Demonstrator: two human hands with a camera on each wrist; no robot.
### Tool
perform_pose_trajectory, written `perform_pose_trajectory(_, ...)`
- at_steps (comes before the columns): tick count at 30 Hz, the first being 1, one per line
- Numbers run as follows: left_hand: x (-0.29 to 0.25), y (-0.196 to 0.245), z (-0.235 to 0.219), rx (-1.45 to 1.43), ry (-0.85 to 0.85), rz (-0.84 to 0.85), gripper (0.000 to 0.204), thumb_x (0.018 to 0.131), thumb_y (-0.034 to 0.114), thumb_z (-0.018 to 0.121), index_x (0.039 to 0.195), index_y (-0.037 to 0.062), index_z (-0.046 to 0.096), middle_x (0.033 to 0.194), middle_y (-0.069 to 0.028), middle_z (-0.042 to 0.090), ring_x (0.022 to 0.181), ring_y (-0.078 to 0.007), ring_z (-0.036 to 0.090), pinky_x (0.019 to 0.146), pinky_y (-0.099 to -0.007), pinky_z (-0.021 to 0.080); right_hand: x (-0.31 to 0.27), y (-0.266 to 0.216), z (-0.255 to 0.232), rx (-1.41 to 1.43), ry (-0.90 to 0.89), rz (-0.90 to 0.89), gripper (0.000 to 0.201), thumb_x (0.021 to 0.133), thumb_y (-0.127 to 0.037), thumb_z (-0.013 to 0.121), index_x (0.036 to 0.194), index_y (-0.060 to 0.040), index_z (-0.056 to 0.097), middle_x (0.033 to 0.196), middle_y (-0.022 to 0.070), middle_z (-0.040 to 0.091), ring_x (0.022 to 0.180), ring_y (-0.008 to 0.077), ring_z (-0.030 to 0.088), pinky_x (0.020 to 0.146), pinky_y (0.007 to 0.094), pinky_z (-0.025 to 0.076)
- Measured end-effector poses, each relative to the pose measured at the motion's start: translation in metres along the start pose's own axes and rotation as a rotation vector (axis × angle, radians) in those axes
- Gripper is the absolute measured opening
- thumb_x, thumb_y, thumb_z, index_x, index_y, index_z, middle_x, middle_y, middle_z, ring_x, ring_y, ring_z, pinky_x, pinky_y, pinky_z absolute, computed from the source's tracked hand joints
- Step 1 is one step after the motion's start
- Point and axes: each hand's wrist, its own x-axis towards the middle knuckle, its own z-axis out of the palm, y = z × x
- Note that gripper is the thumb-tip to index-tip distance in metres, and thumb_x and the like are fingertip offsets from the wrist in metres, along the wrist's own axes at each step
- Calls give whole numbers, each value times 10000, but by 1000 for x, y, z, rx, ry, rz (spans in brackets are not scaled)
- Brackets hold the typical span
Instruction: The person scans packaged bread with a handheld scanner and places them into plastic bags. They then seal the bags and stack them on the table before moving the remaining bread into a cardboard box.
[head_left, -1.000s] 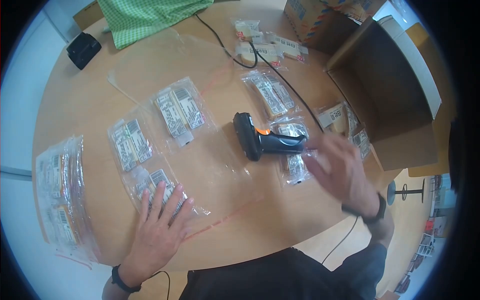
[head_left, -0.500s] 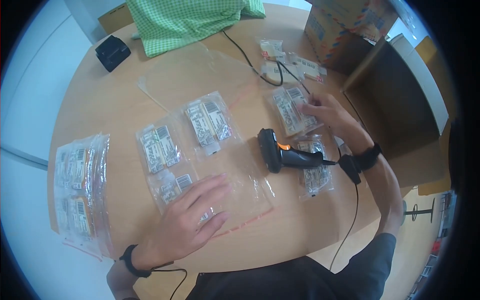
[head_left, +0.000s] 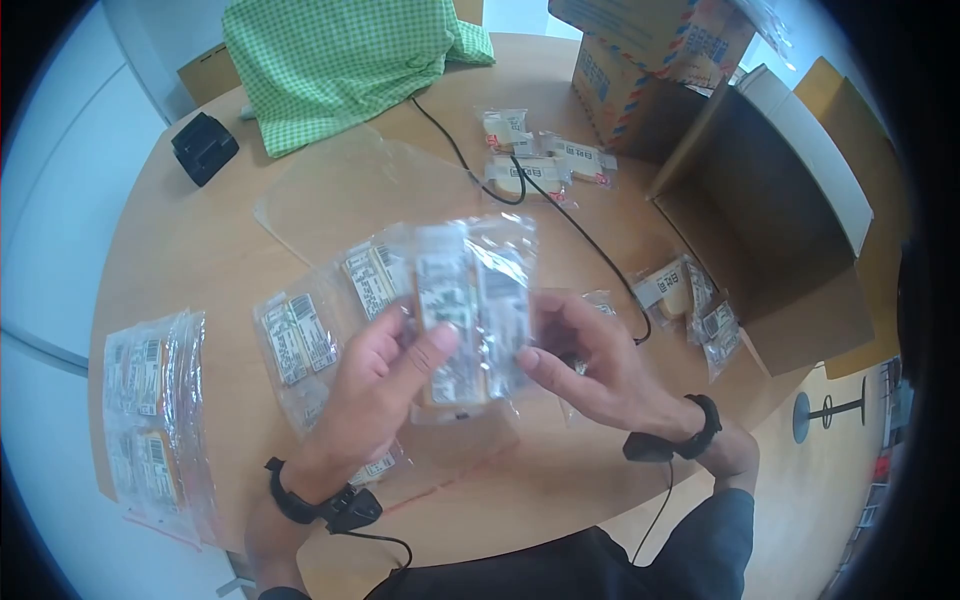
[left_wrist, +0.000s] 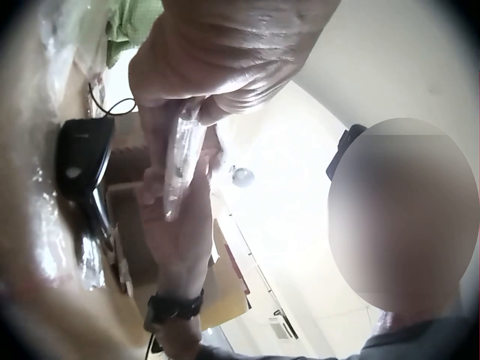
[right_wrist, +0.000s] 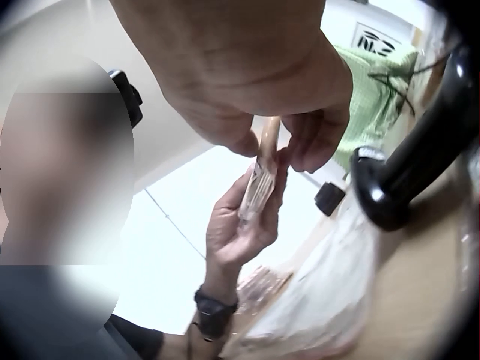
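Observation:
Both hands hold a clear packet (head_left: 445,290) up over the table; its pale contents carry printed labels, blurred in the head view. My left hand (head_left: 370,400) pinches its left side with the thumb on the front face. The right hand (head_left: 605,365) grips the right edge, thumb in front and fingers behind. In the right wrist view the packet (right_wrist: 259,184) appears edge-on between the hands. A black barcode scanner (left_wrist: 84,157) lies on the table, hidden behind the hands in the head view. Below and left, labelled packets (head_left: 298,335) lie on a large clear bag (head_left: 320,200).
Filled clear bags (head_left: 155,400) are stacked at the left edge. Several wrapped pieces (head_left: 530,178) lie at the back beside a black cable (head_left: 580,230). An opened cardboard box (head_left: 760,220) stands at right, with packets (head_left: 680,290) before it. A green checked cloth (head_left: 340,70) lies behind.
My right hand reached past the scanner to a packet on the right, then brought it to the middle, raised. The left hand left the bagged packets and now holds this packet too.

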Motion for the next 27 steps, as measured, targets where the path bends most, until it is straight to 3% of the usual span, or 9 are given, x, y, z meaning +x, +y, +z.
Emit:
perform_pose_trajectory(2,4,11,-13,109,65,23,440,1106,192,601,1471,-35,506,1296,-95,688,1166,-123,654,1015,-292,531,-3,7,-11,-505,-27,-208,713,876,-86,737,1528,-21,455,1206,168,674,1003,305,687,852,402,576)
perform_pose_trajectory(3,8,15,-22,101,85,31,440,1106,192,601,1471,-35,506,1296,-95,688,1166,-123,654,1015,-292,531,-3,11,-14,-504,-49,-216,713,876,-86,737,1528,-21,455,1206,168,674,1003,305,687,852,402,576)
perform_pose_trajectory(5,15,17,-41,318,146,122,409,1114,224,586,1431,-32,546,1253,-84,699,1117,-105,652,982,-279,531,-4,21,-15,-1054,-122,-224,822,785,-29,727,1553,-21,433,1338,185,615,1148,355,641,942,446,551)
perform_pose_trajectory(6,17,18,-46,318,162,129,388,1119,238,576,1395,-34,571,1226,-74,700,1071,-90,645,953,-276,533,-4,31,-13,-1042,-155,-202,895,728,-3,713,1568,-14,405,1385,197,583,1180,385,609,990,456,524)
perform_pose_trajectory(13,22,11,-66,667,211,260,373,1118,260,571,1370,-14,588,1078,-101,729,954,-107,641,853,-294,520,14,39,-6,-917,-152,-167,969,739,-22,746,1618,-35,338,1314,224,644,1102,429,676,952,462,556)
perform_pose_trajectory(15,20,10,-63,733,195,268,376,1110,266,580,1359,-17,590,975,-127,723,855,-134,631,799,-313,514,13,18,-13,-580,-91,-100,1007,717,-54,771,1628,-33,341,1383,219,663,1201,440,684,1014,443,559)
perform_pose_trajectory(17,21,7,-61,729,189,296,383,1107,266,583,1355,-25,588,945,-137,720,826,-145,632,786,-322,517,20,1,-20,-514,-115,-164,995,713,-95,752,1628,-43,363,1442,230,640,1259,428,670,1084,415,525)
perform_pose_trajectory(19,21,5,-61,727,177,321,389,1105,267,586,1352,-34,586,915,-148,716,797,-156,633,773,-331,520,26,-7,-21,-436,-174,-199,927,788,-72,769,1620,-41,362,1292,254,702,1082,454,721,917,441,592)
perform_pose_trajectory(27,14,15,-51,844,127,283,414,1102,269,579,1353,-61,569,932,-239,721,810,-322,710,762,-390,528,35,0,-18,-421,-210,-115,928,744,-50,712,1608,-54,373,1290,261,687,1089,485,689,933,467,572)
